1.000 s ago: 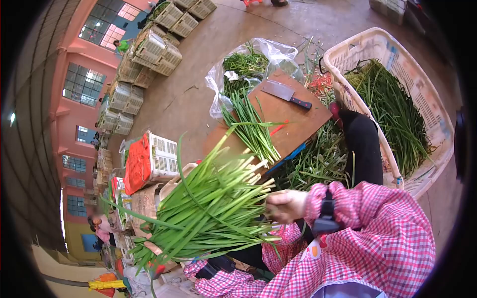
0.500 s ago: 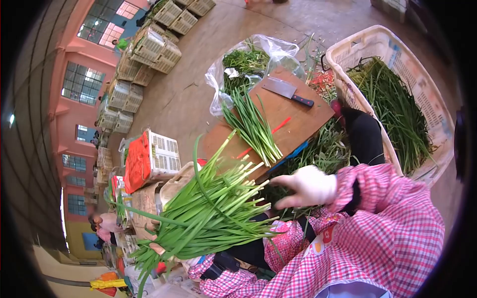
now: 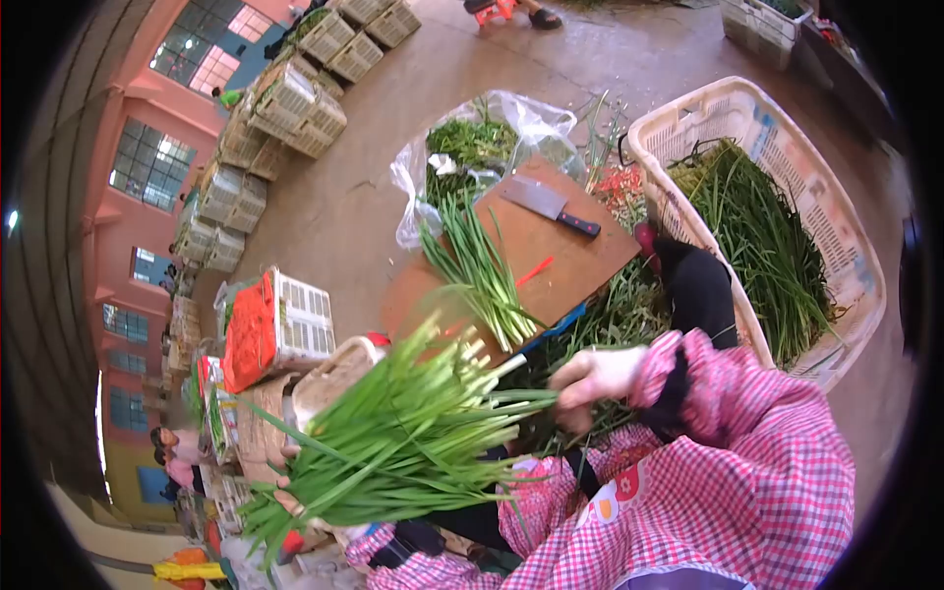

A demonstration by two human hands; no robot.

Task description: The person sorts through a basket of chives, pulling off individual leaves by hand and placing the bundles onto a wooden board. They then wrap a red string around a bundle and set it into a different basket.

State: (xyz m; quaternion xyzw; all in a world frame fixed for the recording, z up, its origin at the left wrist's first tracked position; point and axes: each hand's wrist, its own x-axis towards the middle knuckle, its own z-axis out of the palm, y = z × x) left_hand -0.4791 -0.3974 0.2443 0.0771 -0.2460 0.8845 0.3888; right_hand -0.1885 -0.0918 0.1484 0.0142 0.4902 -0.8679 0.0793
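A large loose bunch of long flat-leaved garlic chives lies across my left hand, its pale stem ends toward the cutting board. The leaves hide most of that hand; only some fingers show, curled round the bunch. At the bunch's right side my right hand, in a whitish glove, is closed with thumb and fingers on a few chive leaves. Beyond it, a smaller pile of chives rests on the brown wooden board. A cleaver with a dark handle lies on the same board.
To the right stands a large white crate part filled with long greens. A clear plastic bag of trimmings sits behind the board. Loose leaves cover the floor beside it. A crate with red cloth stands left.
My right hand has gone from spread fingers beside the bunch to a closed grip on some leaves. The bunch has shifted and its tops are blurred. The whole view has moved slightly.
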